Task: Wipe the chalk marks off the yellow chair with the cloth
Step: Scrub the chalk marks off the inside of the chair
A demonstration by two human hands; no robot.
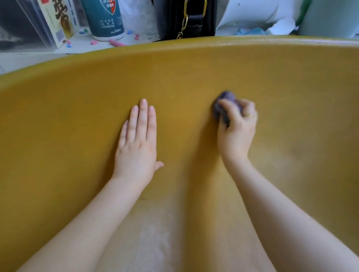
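The yellow chair (69, 120) fills most of the head view, its curved far edge running across the top. My left hand (136, 144) lies flat on the chair, palm down, fingers straight and together. To its right, my right hand (237, 126) is closed around a bunched purple-grey cloth (224, 104) and presses it onto the chair surface; the cloth looks blurred. A pale whitish chalk smear (153, 241) shows on the chair between my forearms, near the bottom of the view.
Beyond the chair's far edge stand a white-and-teal 500 ml canister (103, 17), a printed box (57, 21) and a black bag with a gold chain (185, 12). A pink chalk stick (116, 43) and small coloured chalk bits lie there. Crumpled white paper (257, 9) sits at the right.
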